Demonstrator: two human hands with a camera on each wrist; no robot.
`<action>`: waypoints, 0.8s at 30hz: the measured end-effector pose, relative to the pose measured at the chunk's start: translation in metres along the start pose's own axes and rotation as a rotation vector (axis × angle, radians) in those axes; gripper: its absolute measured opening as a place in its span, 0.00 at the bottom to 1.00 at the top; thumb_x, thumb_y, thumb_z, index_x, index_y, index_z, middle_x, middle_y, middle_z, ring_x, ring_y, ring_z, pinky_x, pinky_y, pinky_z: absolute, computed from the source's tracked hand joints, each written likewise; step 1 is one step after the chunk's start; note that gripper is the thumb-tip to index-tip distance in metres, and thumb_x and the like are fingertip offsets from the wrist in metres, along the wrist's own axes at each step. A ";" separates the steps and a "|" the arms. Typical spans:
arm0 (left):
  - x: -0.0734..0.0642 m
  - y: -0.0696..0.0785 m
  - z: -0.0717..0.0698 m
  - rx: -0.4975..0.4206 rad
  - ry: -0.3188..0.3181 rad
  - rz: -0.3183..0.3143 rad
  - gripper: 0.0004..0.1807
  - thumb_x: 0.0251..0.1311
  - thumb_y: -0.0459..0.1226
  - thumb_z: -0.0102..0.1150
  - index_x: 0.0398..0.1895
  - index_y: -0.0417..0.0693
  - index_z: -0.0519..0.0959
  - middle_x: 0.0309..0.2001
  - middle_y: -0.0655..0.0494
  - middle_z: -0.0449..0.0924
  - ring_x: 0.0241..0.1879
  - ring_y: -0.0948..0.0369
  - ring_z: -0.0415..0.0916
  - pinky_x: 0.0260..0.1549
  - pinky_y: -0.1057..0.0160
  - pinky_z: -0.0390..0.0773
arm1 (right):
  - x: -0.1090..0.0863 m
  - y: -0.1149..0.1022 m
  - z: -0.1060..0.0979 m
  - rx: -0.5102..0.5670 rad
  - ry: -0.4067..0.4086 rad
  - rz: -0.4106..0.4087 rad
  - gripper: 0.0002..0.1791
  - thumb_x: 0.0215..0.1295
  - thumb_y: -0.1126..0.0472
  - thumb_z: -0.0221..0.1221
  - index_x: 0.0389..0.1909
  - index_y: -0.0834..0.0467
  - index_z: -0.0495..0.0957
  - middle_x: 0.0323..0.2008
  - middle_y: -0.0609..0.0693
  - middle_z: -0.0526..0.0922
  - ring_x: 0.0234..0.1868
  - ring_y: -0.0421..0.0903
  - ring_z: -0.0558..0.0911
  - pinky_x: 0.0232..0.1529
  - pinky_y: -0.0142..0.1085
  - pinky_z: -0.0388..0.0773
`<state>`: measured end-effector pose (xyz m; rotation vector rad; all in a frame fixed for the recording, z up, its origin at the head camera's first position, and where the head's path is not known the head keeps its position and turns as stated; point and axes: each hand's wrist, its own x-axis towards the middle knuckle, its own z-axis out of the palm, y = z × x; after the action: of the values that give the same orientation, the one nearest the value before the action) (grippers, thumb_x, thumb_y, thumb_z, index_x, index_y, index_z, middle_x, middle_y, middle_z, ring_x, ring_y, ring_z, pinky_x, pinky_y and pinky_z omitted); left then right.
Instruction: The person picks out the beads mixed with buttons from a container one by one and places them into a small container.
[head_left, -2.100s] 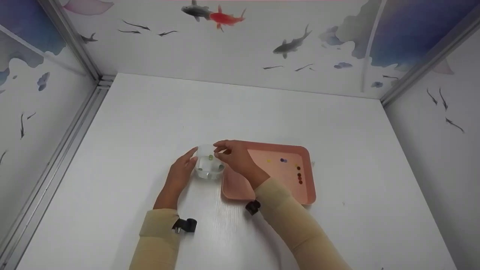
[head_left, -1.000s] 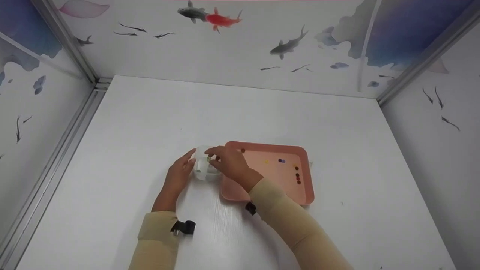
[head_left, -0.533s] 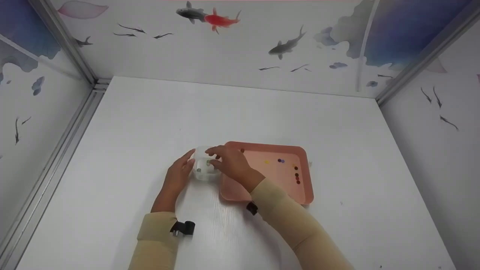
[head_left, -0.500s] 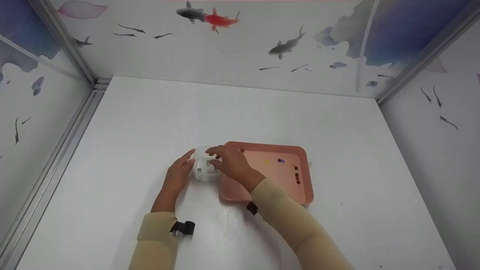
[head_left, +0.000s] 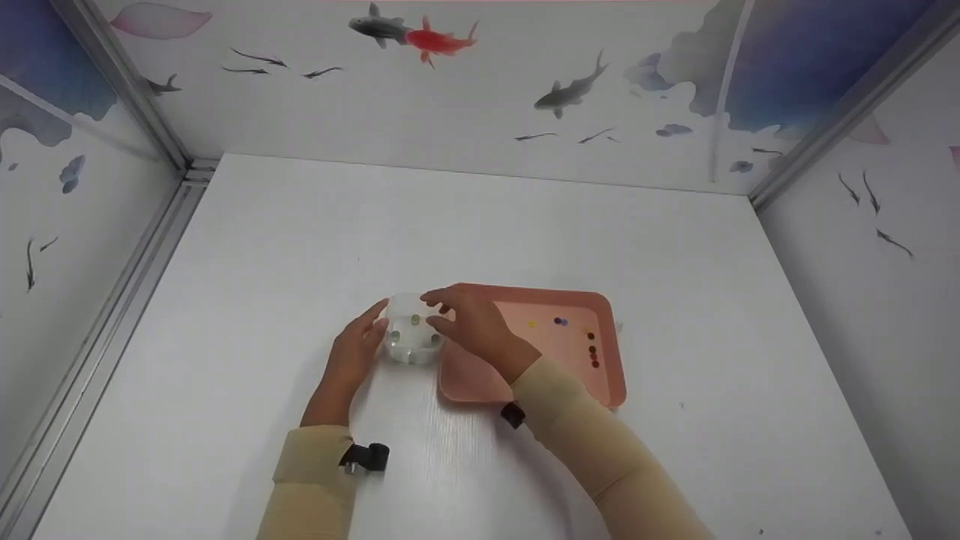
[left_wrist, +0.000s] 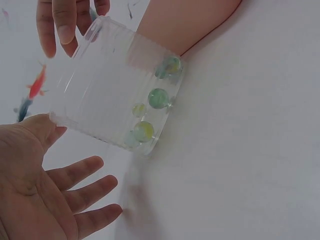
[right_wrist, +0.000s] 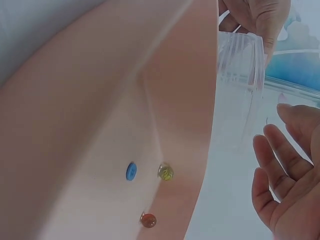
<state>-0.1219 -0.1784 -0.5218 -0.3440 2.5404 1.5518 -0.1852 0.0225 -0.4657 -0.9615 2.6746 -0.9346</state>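
A clear plastic cup (head_left: pixel 409 356) stands on the table with several green and yellowish glass marbles (left_wrist: pixel 158 98) at its bottom. My left hand (head_left: pixel 358 345) touches the cup's left side with thumb and index fingertip. The left wrist view shows its other fingers spread apart beside the cup. My right hand (head_left: pixel 476 322) hovers at the cup's right rim, thumb and fingers apart, with nothing seen between them. A pink tray (head_left: pixel 525 390) lies right beside the cup, partly under my right hand and forearm.
Inside the tray are a blue button (right_wrist: pixel 131 171), a yellow-green marble (right_wrist: pixel 165 172), a reddish-brown round piece (right_wrist: pixel 148 220) and a line of dark round pieces (head_left: pixel 592 349) near its right wall. White table surface (head_left: pixel 322 232) surrounds cup and tray; printed panels enclose it.
My right hand moved left over the cup, fingertips together above it, then spread its fingers and drew back right. Marbles in the cup show again. The left hand stays at the cup.
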 end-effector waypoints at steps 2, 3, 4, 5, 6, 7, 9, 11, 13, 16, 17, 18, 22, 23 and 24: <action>0.000 0.000 0.000 0.005 0.001 0.001 0.27 0.75 0.50 0.39 0.74 0.58 0.59 0.73 0.45 0.57 0.73 0.44 0.51 0.71 0.42 0.51 | -0.001 0.001 0.000 0.018 0.005 -0.003 0.19 0.65 0.61 0.63 0.56 0.56 0.79 0.49 0.50 0.83 0.47 0.45 0.83 0.48 0.37 0.81; 0.000 0.000 0.000 0.008 0.002 0.003 0.27 0.75 0.49 0.39 0.74 0.58 0.59 0.73 0.45 0.57 0.72 0.44 0.51 0.71 0.42 0.51 | -0.001 0.001 -0.001 0.027 0.007 0.000 0.19 0.65 0.61 0.63 0.56 0.56 0.79 0.49 0.50 0.83 0.47 0.45 0.83 0.48 0.37 0.81; 0.000 -0.001 0.000 0.010 0.006 0.008 0.27 0.75 0.49 0.39 0.74 0.58 0.59 0.73 0.45 0.58 0.72 0.44 0.52 0.71 0.42 0.51 | -0.002 0.002 -0.001 0.036 0.009 0.003 0.19 0.65 0.61 0.63 0.56 0.56 0.79 0.49 0.50 0.83 0.47 0.45 0.82 0.49 0.37 0.81; 0.000 0.000 0.000 0.007 0.005 0.006 0.27 0.75 0.49 0.39 0.74 0.58 0.59 0.73 0.45 0.57 0.72 0.44 0.52 0.71 0.42 0.51 | -0.002 0.002 -0.001 0.048 0.012 0.006 0.19 0.65 0.61 0.63 0.56 0.56 0.79 0.49 0.50 0.83 0.48 0.45 0.82 0.49 0.37 0.81; 0.000 0.000 0.000 0.002 0.005 0.004 0.27 0.75 0.49 0.40 0.74 0.58 0.59 0.73 0.46 0.57 0.72 0.44 0.52 0.71 0.42 0.51 | -0.003 0.003 -0.002 0.057 0.016 0.010 0.19 0.65 0.61 0.63 0.56 0.56 0.79 0.49 0.50 0.83 0.48 0.45 0.82 0.49 0.37 0.81; 0.000 0.000 0.001 -0.001 0.004 0.000 0.27 0.75 0.49 0.40 0.74 0.58 0.59 0.73 0.46 0.57 0.72 0.45 0.53 0.71 0.43 0.51 | -0.003 0.003 -0.002 0.064 0.018 0.016 0.19 0.65 0.61 0.63 0.56 0.56 0.79 0.49 0.49 0.83 0.48 0.45 0.82 0.50 0.38 0.81; -0.001 0.001 0.001 -0.010 0.002 -0.009 0.27 0.75 0.49 0.40 0.74 0.59 0.59 0.73 0.47 0.57 0.72 0.45 0.54 0.71 0.43 0.52 | -0.004 0.004 -0.003 0.074 0.023 0.026 0.19 0.65 0.61 0.63 0.57 0.56 0.79 0.50 0.49 0.82 0.48 0.45 0.82 0.50 0.39 0.80; -0.001 0.002 0.001 -0.017 -0.002 -0.018 0.27 0.74 0.49 0.40 0.74 0.60 0.58 0.74 0.48 0.56 0.72 0.45 0.54 0.71 0.43 0.52 | -0.005 0.006 -0.005 0.082 0.023 0.042 0.19 0.66 0.60 0.62 0.57 0.55 0.78 0.51 0.49 0.82 0.49 0.45 0.81 0.50 0.39 0.80; -0.001 0.003 0.001 -0.015 0.000 -0.019 0.27 0.75 0.50 0.39 0.74 0.60 0.58 0.74 0.48 0.56 0.72 0.45 0.54 0.71 0.43 0.52 | -0.006 0.008 -0.007 0.108 0.011 0.068 0.20 0.67 0.58 0.61 0.59 0.55 0.77 0.52 0.50 0.81 0.49 0.45 0.80 0.44 0.39 0.83; -0.001 0.003 0.001 -0.006 0.001 -0.009 0.27 0.75 0.49 0.39 0.74 0.59 0.58 0.74 0.47 0.56 0.72 0.45 0.54 0.71 0.43 0.52 | -0.007 0.011 -0.011 0.135 0.015 0.085 0.20 0.67 0.57 0.61 0.59 0.54 0.76 0.51 0.50 0.81 0.50 0.45 0.80 0.42 0.39 0.83; -0.001 0.003 0.001 -0.002 0.000 -0.006 0.27 0.75 0.49 0.38 0.74 0.58 0.58 0.74 0.47 0.56 0.72 0.45 0.54 0.71 0.43 0.52 | -0.008 0.012 -0.012 0.145 0.023 0.076 0.20 0.67 0.57 0.61 0.59 0.55 0.76 0.51 0.51 0.81 0.50 0.46 0.80 0.43 0.41 0.83; -0.001 0.003 0.000 0.002 0.000 -0.003 0.27 0.75 0.49 0.38 0.74 0.58 0.58 0.74 0.47 0.56 0.72 0.45 0.54 0.71 0.43 0.52 | -0.008 0.013 -0.014 0.153 0.033 0.068 0.20 0.67 0.58 0.61 0.59 0.56 0.76 0.50 0.52 0.81 0.50 0.47 0.80 0.44 0.43 0.82; -0.002 0.003 0.000 0.006 0.006 0.011 0.27 0.75 0.49 0.39 0.74 0.57 0.59 0.73 0.46 0.57 0.71 0.44 0.55 0.70 0.43 0.53 | -0.009 0.017 -0.019 0.154 0.077 0.028 0.20 0.67 0.58 0.61 0.58 0.58 0.77 0.49 0.53 0.82 0.51 0.50 0.81 0.55 0.47 0.77; -0.002 0.003 0.000 0.002 0.006 0.014 0.27 0.75 0.50 0.39 0.74 0.57 0.59 0.73 0.46 0.57 0.71 0.44 0.55 0.70 0.43 0.53 | -0.010 0.018 -0.020 0.164 0.083 0.027 0.20 0.67 0.59 0.61 0.58 0.58 0.77 0.49 0.54 0.82 0.51 0.50 0.80 0.55 0.47 0.77; -0.003 0.003 0.000 -0.002 0.008 0.014 0.27 0.75 0.50 0.39 0.74 0.57 0.59 0.73 0.46 0.57 0.71 0.44 0.55 0.70 0.43 0.53 | -0.010 0.019 -0.022 0.172 0.087 0.033 0.20 0.66 0.59 0.62 0.58 0.58 0.77 0.49 0.53 0.82 0.51 0.50 0.80 0.54 0.46 0.78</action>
<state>-0.1203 -0.1766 -0.5189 -0.3339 2.5527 1.5612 -0.1945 0.0511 -0.4605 -0.8555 2.6173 -1.2031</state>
